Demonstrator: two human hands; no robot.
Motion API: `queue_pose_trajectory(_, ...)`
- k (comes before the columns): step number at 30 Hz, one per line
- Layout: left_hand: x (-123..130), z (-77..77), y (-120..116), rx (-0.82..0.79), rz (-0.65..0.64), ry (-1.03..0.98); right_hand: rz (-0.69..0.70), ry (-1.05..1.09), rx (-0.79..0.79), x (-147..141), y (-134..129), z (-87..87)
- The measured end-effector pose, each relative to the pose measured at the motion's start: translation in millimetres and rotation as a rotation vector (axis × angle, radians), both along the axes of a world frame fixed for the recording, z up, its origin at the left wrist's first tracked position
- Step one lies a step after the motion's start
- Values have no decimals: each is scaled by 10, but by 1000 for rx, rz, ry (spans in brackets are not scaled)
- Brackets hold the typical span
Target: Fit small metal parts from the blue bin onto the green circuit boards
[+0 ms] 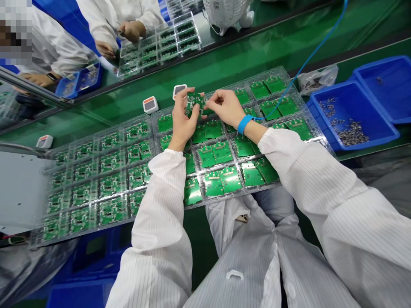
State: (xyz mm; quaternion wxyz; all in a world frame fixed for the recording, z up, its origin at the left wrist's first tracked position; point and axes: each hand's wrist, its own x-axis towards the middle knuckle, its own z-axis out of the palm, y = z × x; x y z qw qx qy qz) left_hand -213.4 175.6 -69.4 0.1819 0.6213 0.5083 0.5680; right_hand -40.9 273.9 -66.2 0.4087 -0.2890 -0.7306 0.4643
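Note:
My left hand [184, 119] holds a green circuit board [195, 104] up above a clear plastic tray [236, 161], its fingers and thumb gripping the edges. At the board's right edge is my right hand [226, 107], with thumb and fingertips pinched together. Whatever lies in that pinch is too small to make out. A blue wrist strap [245, 124] with a thin blue cord circles my right wrist. Pairs of green boards fill the tray's compartments below both hands. To the left, a second clear tray [123, 171] holds more boards with parts on them.
On the right stands a blue bin [356, 105] with small metal parts, beside another blue bin [387, 81] and a plastic bag [317, 80]. White-and-orange devices [150, 105] sit behind the trays. Across the bench, co-workers' hands [131, 31] are near another board tray [160, 45].

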Motion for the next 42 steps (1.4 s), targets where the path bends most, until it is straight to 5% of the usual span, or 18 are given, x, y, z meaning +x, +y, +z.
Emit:
queue_pose_trajectory(16, 93, -11, -33, -55, -54, 50, -64, -24, -22, -49, 81, -81)
queue_pose_trajectory(27, 61, 28, -50, -23, -79, 277, -42, 1, -58, -31, 46, -29)
queue_pose_trajectory(42, 55, 1, -7, 28, -50, 182, 43, 56, -76, -30, 80, -106)
